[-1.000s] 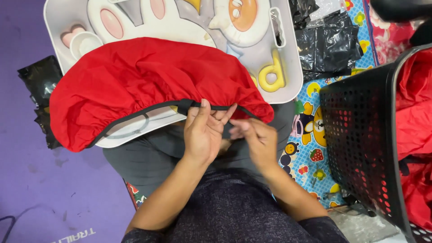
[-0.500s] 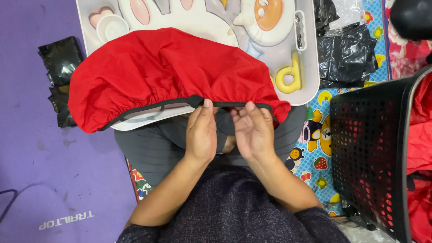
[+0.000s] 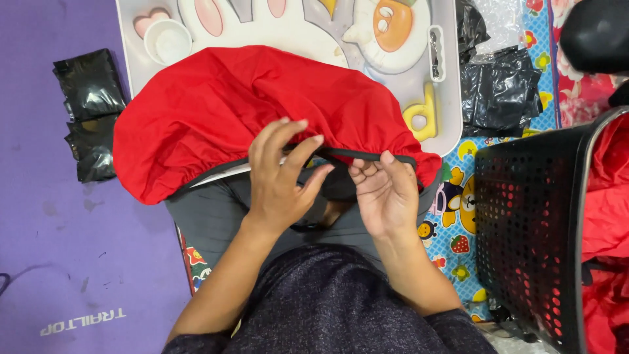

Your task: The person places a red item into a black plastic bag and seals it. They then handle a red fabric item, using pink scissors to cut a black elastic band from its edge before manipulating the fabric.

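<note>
The cover point(image 3: 249, 105) lies at the centre, spread over the near half of the tray point(image 3: 445, 124), whose far edge runs off at 12 o'clock. A cup point(image 3: 168, 40) sits in the tray at 11 o'clock from the cover. The left hand point(image 3: 278, 180) rests on the cover's near hem, at 6 o'clock; the right hand point(image 3: 386, 193) is just beside it at 3 o'clock, on the same hem. Folded bags point(image 3: 88, 111) lie on the mat point(image 3: 65, 249) at 9 o'clock. More bags point(image 3: 501, 88) lie at 2 o'clock. The basket point(image 3: 531, 229) stands at 4 o'clock.
</note>
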